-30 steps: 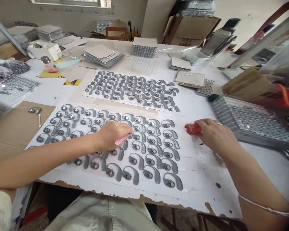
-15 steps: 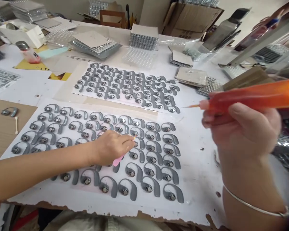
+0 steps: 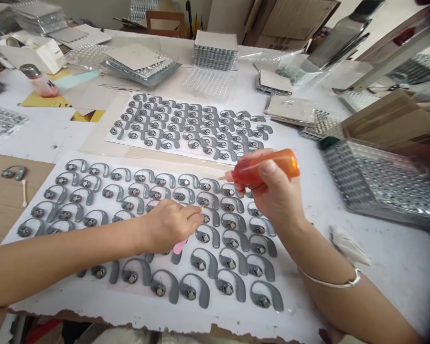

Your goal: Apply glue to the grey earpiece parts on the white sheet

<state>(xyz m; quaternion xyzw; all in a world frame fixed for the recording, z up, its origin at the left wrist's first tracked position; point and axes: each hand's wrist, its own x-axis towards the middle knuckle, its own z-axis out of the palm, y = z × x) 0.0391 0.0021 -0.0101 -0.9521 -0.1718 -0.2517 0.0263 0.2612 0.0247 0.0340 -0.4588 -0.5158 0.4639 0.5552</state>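
My left hand point(image 3: 170, 225) is closed on a thin pink-handled tool point(image 3: 180, 246). Its small yellowish tip shows past my fingertips, close to a grey ear-hook earphone part point(image 3: 208, 199). My right hand point(image 3: 277, 193) grips an orange-red squeeze bottle point(image 3: 267, 168), tilted so its narrow nozzle points left over the upper rows. Several of these grey curved parts, each with a round metallic piece, lie in rows on a white sheet point(image 3: 129, 298). My left forearm hides some of them, and my right hand covers a few at the right end.
Beyond lies a second sheet of similar parts point(image 3: 174, 126). One part point(image 3: 13, 172) and a cotton swab point(image 3: 24, 193) rest on cardboard at left. A small bottle point(image 3: 39, 82) stands at the back left. Stacked clear trays point(image 3: 397, 177) and crumpled tissue point(image 3: 349, 246) are at right.
My right hand has brought the squeeze bottle left from the right side to above the sheet's upper right rows. My left hand stays at nearly the same spot.
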